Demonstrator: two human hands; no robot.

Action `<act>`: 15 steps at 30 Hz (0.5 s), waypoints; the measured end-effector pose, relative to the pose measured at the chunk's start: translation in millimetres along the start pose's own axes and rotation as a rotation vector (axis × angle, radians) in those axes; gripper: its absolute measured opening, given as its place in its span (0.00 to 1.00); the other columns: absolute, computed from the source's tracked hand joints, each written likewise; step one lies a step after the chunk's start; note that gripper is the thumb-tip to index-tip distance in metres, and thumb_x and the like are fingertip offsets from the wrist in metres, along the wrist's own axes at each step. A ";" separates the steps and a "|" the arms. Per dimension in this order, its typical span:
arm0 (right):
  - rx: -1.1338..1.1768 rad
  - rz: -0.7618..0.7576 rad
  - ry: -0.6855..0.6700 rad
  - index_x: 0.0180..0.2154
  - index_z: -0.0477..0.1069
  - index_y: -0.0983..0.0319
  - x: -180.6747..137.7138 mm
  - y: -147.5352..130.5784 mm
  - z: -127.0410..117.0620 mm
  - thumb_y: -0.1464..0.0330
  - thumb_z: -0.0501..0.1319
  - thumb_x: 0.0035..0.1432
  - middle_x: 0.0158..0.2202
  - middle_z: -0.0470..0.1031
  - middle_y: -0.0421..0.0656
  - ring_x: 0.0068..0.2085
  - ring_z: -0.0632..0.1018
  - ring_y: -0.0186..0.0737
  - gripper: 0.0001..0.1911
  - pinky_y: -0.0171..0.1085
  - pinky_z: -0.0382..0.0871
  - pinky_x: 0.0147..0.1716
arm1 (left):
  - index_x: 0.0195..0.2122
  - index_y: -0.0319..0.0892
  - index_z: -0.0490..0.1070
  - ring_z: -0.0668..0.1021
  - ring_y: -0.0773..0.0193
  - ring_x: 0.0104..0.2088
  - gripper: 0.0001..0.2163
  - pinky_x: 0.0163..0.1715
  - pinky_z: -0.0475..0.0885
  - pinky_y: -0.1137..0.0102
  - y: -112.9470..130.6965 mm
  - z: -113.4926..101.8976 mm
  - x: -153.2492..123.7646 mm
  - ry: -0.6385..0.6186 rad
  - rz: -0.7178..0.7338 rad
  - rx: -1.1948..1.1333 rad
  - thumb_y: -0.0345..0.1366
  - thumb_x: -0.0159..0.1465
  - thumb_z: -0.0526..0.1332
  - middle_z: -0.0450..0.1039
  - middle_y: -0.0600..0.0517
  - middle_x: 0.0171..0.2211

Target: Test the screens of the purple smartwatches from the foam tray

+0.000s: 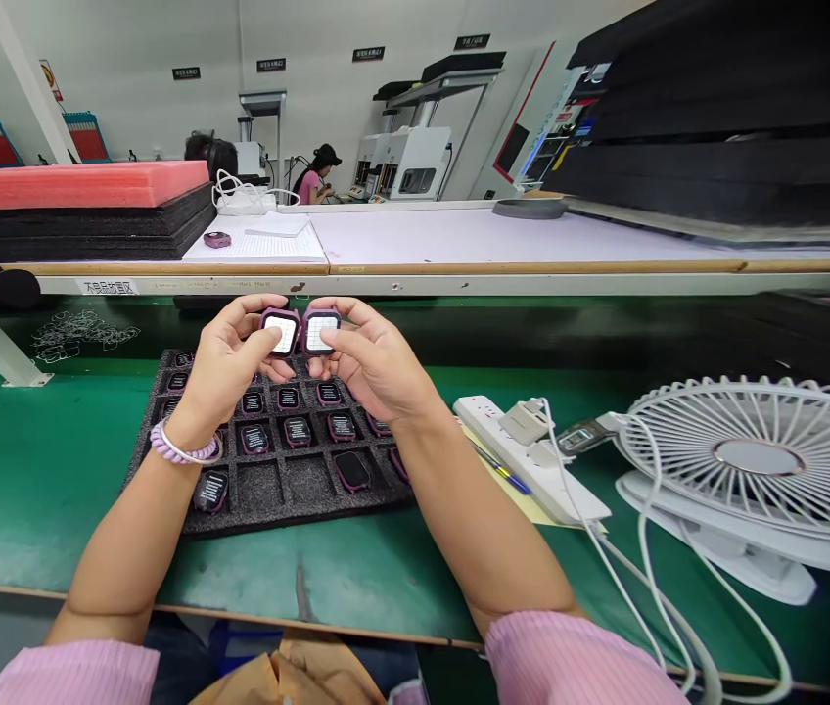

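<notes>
My left hand [235, 348] is closed on a purple-framed smartwatch [284, 331] with a lit white screen, its thumb lying on the glass. A second smartwatch [316, 331], showing a white grid, is gripped in my right hand [367, 352], thumb on its screen. Both are held side by side above a black foam tray [257, 494]. Several similar watches sit in the tray's compartments, most with small text on dark screens; one watch [351, 471] looks blank. Two front compartments hold nothing. My hands and forearms hide part of the tray.
A power strip [488, 416] with plugs and cables, a pen [507, 473] and a white fan [753, 470] stand at right. Behind is a shelf [415, 240] with pink and black foam [77, 186] and another watch [216, 239]. A co-worker [316, 176] sits beyond it.
</notes>
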State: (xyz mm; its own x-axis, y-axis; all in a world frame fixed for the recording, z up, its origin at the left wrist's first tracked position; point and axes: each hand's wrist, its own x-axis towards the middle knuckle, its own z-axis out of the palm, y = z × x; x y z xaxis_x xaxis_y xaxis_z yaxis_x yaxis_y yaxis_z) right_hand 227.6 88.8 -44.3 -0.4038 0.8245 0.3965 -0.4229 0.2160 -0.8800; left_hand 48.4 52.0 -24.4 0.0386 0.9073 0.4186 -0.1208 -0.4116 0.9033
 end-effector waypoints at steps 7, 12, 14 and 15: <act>0.005 -0.003 0.013 0.48 0.70 0.60 1.5 3.0 -3.0 0.56 0.78 0.54 0.36 0.78 0.38 0.25 0.77 0.30 0.27 0.29 0.71 0.24 | 0.48 0.40 0.73 0.77 0.72 0.18 0.19 0.17 0.74 0.79 -4.8 -2.3 1.5 0.014 0.030 0.065 0.38 0.56 0.72 0.77 0.56 0.32; 0.016 -0.005 -0.003 0.50 0.70 0.60 0.7 1.5 -3.3 0.63 0.77 0.53 0.38 0.78 0.38 0.27 0.78 0.31 0.27 0.30 0.73 0.27 | 0.50 0.40 0.73 0.78 0.72 0.20 0.20 0.20 0.76 0.79 -4.8 -3.5 2.0 0.008 0.055 0.089 0.34 0.56 0.70 0.77 0.54 0.35; 0.012 -0.005 -0.003 0.50 0.70 0.60 0.6 1.4 -3.4 0.64 0.77 0.53 0.39 0.78 0.38 0.27 0.77 0.31 0.27 0.31 0.73 0.27 | 0.50 0.39 0.72 0.78 0.72 0.20 0.20 0.21 0.77 0.79 -5.2 -3.8 2.1 0.003 0.060 0.093 0.34 0.56 0.70 0.77 0.54 0.36; 0.006 -0.005 -0.004 0.50 0.70 0.60 0.7 1.6 -3.5 0.63 0.76 0.53 0.39 0.77 0.38 0.27 0.77 0.30 0.27 0.31 0.73 0.27 | 0.51 0.40 0.72 0.78 0.72 0.20 0.20 0.21 0.77 0.78 -5.5 -3.9 2.2 0.003 0.060 0.098 0.34 0.56 0.70 0.77 0.54 0.36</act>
State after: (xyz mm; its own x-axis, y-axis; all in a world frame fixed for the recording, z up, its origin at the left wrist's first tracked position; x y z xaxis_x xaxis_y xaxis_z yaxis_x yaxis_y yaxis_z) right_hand 229.5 91.5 -46.4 -0.4047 0.8213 0.4021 -0.4299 0.2172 -0.8763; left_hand 45.3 56.6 -28.8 0.0317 0.8811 0.4719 -0.0257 -0.4712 0.8816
